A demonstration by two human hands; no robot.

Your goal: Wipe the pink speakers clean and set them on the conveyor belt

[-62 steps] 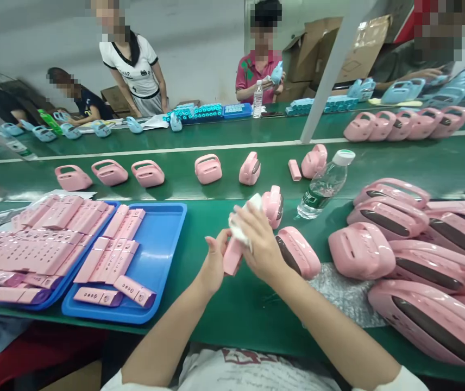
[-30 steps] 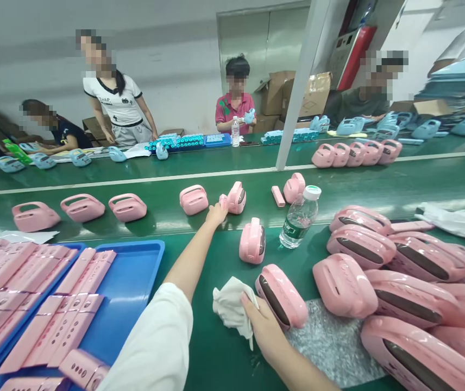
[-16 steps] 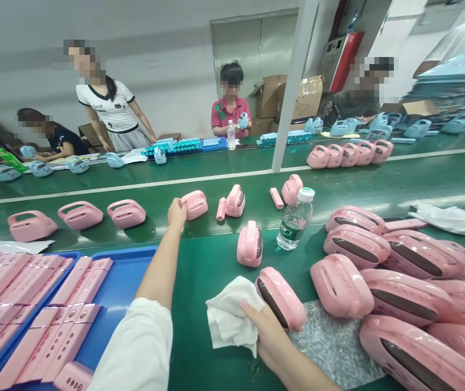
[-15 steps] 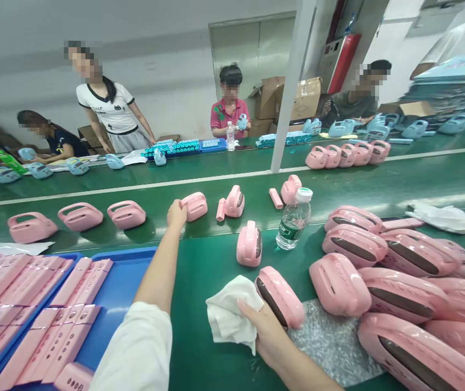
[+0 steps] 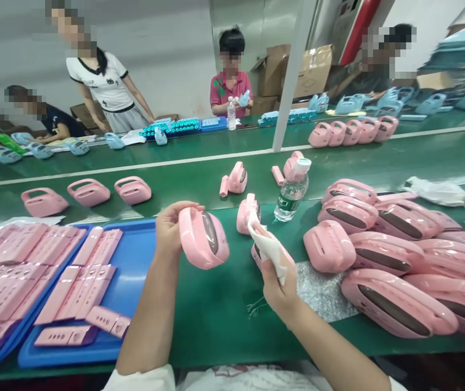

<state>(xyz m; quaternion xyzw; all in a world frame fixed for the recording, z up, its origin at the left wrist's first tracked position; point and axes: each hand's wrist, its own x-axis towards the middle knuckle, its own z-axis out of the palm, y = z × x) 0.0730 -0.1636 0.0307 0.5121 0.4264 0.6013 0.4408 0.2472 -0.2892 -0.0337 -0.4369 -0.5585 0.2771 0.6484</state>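
Note:
A pink handled device (image 5: pixel 205 239) with a dark front panel is held up by my left hand (image 5: pixel 169 225), whose fingers wrap its handle side. My right hand (image 5: pixel 280 282) grips a white cloth (image 5: pixel 271 247), which hangs up and to the left from the fingers. Behind the cloth lies another pink device (image 5: pixel 257 256), partly covered by it. Just beyond the cloth's upper end stands a smaller-looking pink device (image 5: pixel 244 214) on the green table.
Blue trays (image 5: pixel 129 293) of pink flat parts lie at left. A water bottle (image 5: pixel 291 193) stands ahead, and piled pink devices (image 5: pixel 399 304) fill the right beside bubble wrap (image 5: pixel 324 296). More devices line the green belt (image 5: pixel 183 190); people sit and stand beyond.
My left hand has lifted the pink device off the belt and brought it closer, turning its dark panel into view. My right hand has raised the cloth. The view has tilted down.

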